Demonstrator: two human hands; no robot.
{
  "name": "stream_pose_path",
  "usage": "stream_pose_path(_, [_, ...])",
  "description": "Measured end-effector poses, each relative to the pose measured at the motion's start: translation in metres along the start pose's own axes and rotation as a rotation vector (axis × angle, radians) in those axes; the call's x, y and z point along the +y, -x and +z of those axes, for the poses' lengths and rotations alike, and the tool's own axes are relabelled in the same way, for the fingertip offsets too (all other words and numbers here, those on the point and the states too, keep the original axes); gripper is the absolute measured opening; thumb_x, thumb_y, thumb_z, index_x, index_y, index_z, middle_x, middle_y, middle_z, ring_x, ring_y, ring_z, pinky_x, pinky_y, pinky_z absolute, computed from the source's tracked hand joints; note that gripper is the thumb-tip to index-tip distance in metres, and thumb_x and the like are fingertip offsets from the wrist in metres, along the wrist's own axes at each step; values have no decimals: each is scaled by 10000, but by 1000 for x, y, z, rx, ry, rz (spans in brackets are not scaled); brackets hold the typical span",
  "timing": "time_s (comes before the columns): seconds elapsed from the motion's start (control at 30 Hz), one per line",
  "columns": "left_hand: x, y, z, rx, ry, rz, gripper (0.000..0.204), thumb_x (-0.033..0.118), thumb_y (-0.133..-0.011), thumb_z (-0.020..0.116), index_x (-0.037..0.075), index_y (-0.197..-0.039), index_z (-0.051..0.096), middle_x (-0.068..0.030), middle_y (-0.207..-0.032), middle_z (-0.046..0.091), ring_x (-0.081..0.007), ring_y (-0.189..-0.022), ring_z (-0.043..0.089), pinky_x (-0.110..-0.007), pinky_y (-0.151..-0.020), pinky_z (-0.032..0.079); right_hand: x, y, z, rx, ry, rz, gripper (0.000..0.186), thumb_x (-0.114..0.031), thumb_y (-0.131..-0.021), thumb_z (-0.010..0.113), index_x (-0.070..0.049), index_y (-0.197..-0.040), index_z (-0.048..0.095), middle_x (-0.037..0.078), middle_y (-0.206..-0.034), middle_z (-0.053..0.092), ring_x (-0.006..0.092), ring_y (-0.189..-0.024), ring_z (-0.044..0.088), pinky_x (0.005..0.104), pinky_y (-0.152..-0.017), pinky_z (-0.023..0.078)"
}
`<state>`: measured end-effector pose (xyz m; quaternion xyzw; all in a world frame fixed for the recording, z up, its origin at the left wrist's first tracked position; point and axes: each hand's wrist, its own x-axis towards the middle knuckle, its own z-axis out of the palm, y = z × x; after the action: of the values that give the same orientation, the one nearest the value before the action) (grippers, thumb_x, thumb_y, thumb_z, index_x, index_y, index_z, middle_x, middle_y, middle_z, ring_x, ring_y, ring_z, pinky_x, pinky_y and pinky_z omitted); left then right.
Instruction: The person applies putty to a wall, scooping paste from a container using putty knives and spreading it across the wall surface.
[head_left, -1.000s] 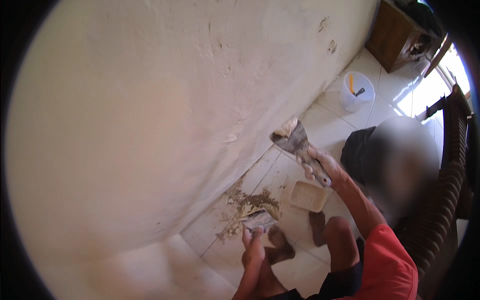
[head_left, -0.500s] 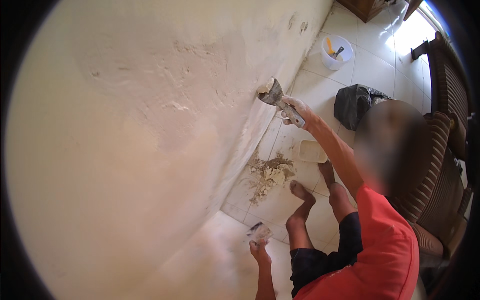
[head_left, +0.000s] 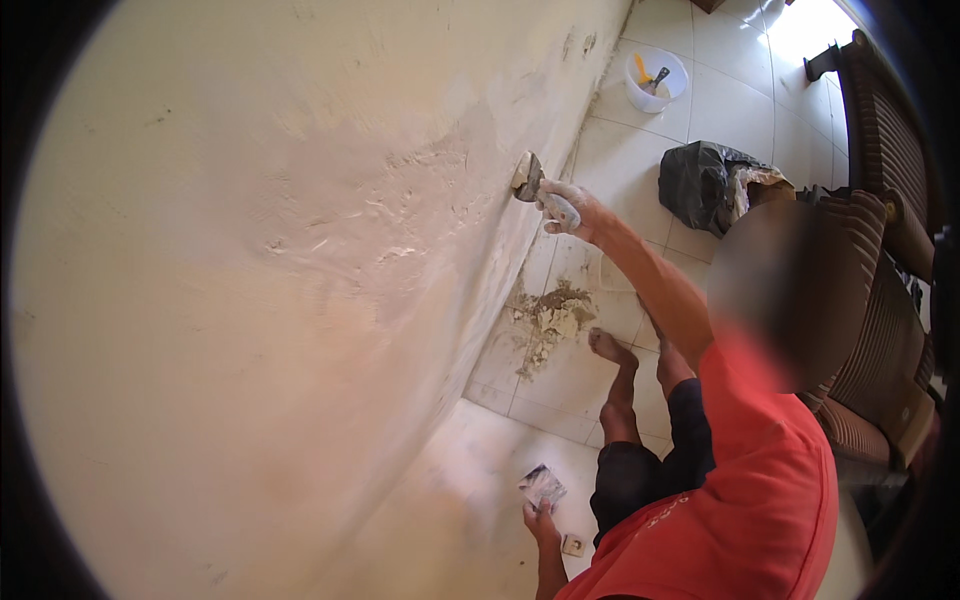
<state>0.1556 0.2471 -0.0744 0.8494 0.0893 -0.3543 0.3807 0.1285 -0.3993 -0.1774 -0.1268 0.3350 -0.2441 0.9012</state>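
Observation:
My right hand (head_left: 570, 207), whitened with dust, is closed around the handle of a putty knife (head_left: 529, 186). Pale filler sits on its blade, close to the wall (head_left: 230, 350); whether it touches I cannot tell. A rough, pinkish patch (head_left: 350, 190) spreads over the wall to the left. Lower down, my left hand (head_left: 541, 522) is closed on a flat, square scraper blade (head_left: 543, 486) smeared with white. Its grip is hidden in my fingers.
Crumbled plaster (head_left: 556, 318) lies on the tiled floor before my feet. Beyond are a white bucket (head_left: 642, 97) with tools, a black plastic bag (head_left: 692, 185) and striped seating (head_left: 850, 350). A wall socket (head_left: 573, 545) is beside my left hand. A blurred patch hides part of the right side.
The view has shifted. The putty knife has turned more edge-on towards the wall, with my right hand still around it. My left hand and its scraper appear lower and further right.

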Motion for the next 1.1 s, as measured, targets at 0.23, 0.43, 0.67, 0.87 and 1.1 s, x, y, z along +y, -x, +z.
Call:
stream_pose_path(0.23, [35, 6, 3, -45, 66, -13, 220, 54, -881, 623, -26, -1048, 504, -108, -1022, 595, -167, -851, 600, -314, -729, 540, 9, 17, 52, 22, -58, -55, 202, -303, -940, 595, -104, -904, 592, 20, -791, 592, 102, -608, 537, 282, -506, 482])
stream_pose_path(0.43, [54, 11, -5, -86, 21, 0, 223, 55, -882, 622, -26, -1052, 502, -105, -1007, 589, -157, -839, 582, -309, -718, 529, 19, 45, 120, 64, -43, -148, 212, -255, -977, 551, -46, -947, 572, 44, -783, 615, 151, -587, 579, 326, -485, 491])
stream_pose_path(0.67, [69, 8, -7, -107, 15, 31, 221, 66, -877, 636, -26, -1037, 513, -87, -971, 585, -148, -810, 569, -295, -701, 505, 21, 94, 199, 155, -73, -245, 555, -350, -933, 617, 41, -1306, 491, 71, -916, 599, 192, -796, 606, 317, -598, 529])
stream_pose_path(0.87, [81, 6, -5, -50, -46, 11, 222, 56, -874, 641, -24, -1046, 526, -81, -972, 587, -140, -809, 569, -285, -678, 502, 20, 156, 192, 5, -76, -207, 470, -313, -924, 629, 20, -1241, 533, 34, -775, 558, 114, -649, 564, 262, -540, 500])
stream_pose_path(1.1, [83, 10, -9, -108, -53, 39, 264, 97, -887, 640, 6, -1094, 505, -73, -999, 590, -153, -815, 579, -295, -689, 502, -1, 75, 37, 238, -35, -100, 335, -358, -869, 682, -49, -965, 593, 25, -734, 561, 111, -611, 528, 277, -515, 490])
